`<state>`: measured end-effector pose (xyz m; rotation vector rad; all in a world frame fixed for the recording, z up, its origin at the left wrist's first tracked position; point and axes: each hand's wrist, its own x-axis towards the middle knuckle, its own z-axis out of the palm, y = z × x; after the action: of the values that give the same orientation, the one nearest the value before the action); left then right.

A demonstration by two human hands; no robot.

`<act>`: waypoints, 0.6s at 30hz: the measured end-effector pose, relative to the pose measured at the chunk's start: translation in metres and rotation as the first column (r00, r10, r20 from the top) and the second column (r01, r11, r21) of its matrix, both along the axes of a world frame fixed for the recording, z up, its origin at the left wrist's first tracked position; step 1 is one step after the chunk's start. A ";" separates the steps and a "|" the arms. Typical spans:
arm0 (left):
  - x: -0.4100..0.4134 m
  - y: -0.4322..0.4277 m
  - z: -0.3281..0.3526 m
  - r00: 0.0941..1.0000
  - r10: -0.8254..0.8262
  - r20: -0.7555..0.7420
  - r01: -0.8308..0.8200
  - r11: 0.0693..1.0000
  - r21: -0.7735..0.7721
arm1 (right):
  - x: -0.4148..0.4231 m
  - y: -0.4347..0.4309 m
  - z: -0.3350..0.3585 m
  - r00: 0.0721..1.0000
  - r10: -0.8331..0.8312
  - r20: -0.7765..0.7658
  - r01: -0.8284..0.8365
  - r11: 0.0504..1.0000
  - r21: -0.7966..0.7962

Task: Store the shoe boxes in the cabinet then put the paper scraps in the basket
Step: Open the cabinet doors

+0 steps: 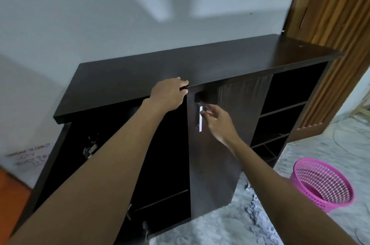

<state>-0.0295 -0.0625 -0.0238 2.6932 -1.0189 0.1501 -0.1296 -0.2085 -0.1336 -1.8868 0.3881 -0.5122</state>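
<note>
A dark brown cabinet (180, 68) stands against the pale wall. Its left compartment is open and dark inside; a door panel (212, 164) with a silver handle (200, 118) covers the middle. My left hand (170, 92) rests on the front edge of the cabinet top, fingers curled over it. My right hand (217, 119) pinches the silver handle. The pink mesh basket (322, 184) sits on the floor at the right. No shoe boxes or paper scraps are in view.
Open shelves (284, 108) fill the cabinet's right end. A wooden door (336, 44) stands just right of the cabinet. Grey shaggy carpet (230, 228) covers the floor. An orange object (12, 188) and a printed white surface lie at the lower left.
</note>
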 end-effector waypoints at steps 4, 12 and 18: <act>0.006 -0.017 0.001 0.999 0.029 -0.031 -0.031 0.998 -0.063 | 0.024 -0.006 -0.004 0.998 -0.019 0.063 0.021 1.000 -0.019; 0.011 -0.021 0.000 0.998 0.056 -0.029 -0.059 0.994 -0.093 | 0.033 0.000 -0.012 0.986 -0.034 0.161 0.013 0.992 0.125; 0.006 -0.022 0.000 0.995 0.075 -0.065 -0.083 0.988 -0.128 | 0.008 0.008 -0.013 0.981 -0.087 0.174 0.048 0.975 0.218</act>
<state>-0.0234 -0.0841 -0.0237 2.6040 -0.8546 0.1447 -0.1216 -0.2000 -0.1467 -1.6101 0.3710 -0.6583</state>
